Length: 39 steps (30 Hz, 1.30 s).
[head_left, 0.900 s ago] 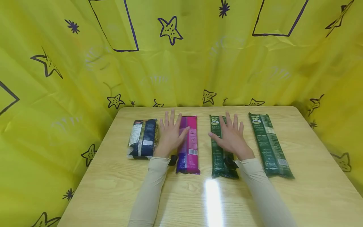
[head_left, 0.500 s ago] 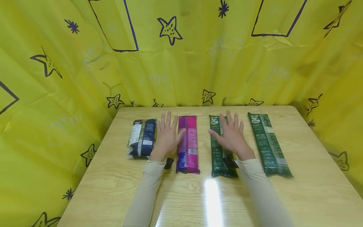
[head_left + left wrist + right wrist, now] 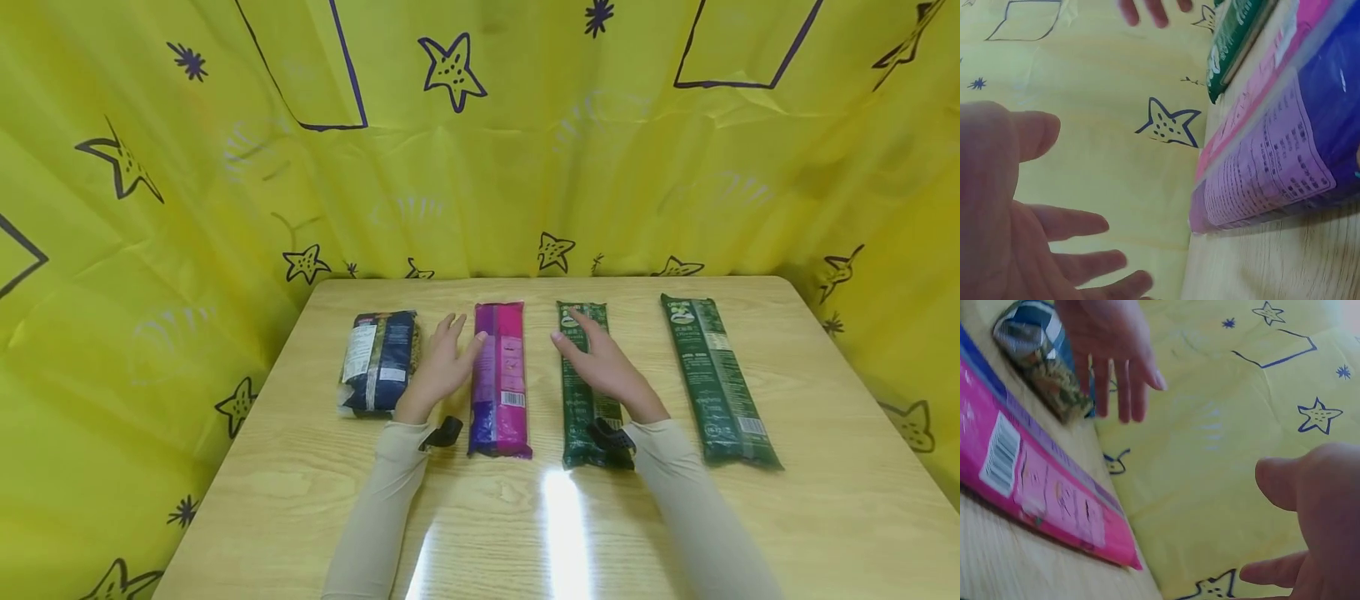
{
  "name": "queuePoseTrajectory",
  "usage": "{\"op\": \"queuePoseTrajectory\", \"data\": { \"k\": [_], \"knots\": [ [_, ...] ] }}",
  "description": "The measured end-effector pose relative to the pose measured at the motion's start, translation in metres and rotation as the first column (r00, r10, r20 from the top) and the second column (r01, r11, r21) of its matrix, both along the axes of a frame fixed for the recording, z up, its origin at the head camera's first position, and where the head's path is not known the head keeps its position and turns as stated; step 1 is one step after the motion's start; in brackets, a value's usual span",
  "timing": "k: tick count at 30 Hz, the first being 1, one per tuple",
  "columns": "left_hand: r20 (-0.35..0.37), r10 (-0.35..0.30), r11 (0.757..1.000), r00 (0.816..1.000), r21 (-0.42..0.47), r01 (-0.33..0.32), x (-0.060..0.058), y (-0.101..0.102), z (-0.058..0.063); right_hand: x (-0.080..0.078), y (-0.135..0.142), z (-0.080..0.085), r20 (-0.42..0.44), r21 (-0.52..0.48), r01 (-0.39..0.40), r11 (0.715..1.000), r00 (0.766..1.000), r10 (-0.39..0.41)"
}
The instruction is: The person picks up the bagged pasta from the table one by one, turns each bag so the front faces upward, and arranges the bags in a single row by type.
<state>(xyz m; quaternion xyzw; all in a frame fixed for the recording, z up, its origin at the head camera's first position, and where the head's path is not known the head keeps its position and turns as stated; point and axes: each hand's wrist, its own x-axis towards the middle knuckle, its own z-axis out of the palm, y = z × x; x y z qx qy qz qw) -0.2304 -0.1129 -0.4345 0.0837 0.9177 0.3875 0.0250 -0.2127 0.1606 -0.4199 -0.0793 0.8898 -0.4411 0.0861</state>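
Note:
My left hand [image 3: 441,371] hovers between a navy bag of pasta [image 3: 381,362] and a long pink-and-purple packet [image 3: 501,379]; its fingers are extended and hold nothing. In the left wrist view, the thumb and fingers of that hand [image 3: 997,212] stand apart from the pink packet [image 3: 1260,156]. Over a long green packet of spaghetti [image 3: 581,400] is my right hand [image 3: 611,371], with its thumb and fingers apart and nothing in its grasp. The green packet is partly hidden by this hand and the dark wrist strap.
A second green packet [image 3: 720,379] lies slightly slanted at the right of the wooden table [image 3: 285,500]. Behind the table's far edge hangs a yellow curtain [image 3: 510,167] with drawn stars, which also covers the sides. Light glares off the tabletop near the front.
Both hands have turned from palms down with spread fingers to palms facing each other. The left hand has shifted slightly left off the pink packet. The packets have stayed in place.

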Motion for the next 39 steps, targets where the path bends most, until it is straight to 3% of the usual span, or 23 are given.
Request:
{"op": "queuePoseTrajectory", "data": {
  "k": [7, 12, 18, 24, 39],
  "knots": [
    [0.139, 0.036, 0.993, 0.990, 0.108, -0.051, -0.003, 0.001, -0.002, -0.003, -0.007, -0.008, 0.145, -0.172, 0.014, 0.985, 0.989, 0.012],
    [0.243, 0.054, 0.989, 0.969, 0.120, -0.086, -0.003, 0.001, -0.009, -0.005, -0.015, -0.016, 0.239, -0.326, 0.034, 0.945, 0.970, 0.047],
    [0.348, 0.034, 0.966, 0.937, 0.231, -0.120, -0.004, 0.001, -0.015, -0.005, -0.021, -0.023, 0.343, -0.486, 0.080, 0.870, 0.933, 0.106],
    [0.418, -0.025, 0.920, 0.908, 0.366, -0.143, -0.006, 0.000, -0.016, -0.005, -0.028, -0.027, 0.412, -0.591, 0.119, 0.798, 0.895, 0.171],
    [0.493, -0.086, 0.884, 0.866, 0.438, -0.162, -0.008, -0.004, -0.017, 0.000, -0.043, -0.034, 0.470, -0.763, 0.220, 0.608, 0.835, 0.287]
  ]
}}
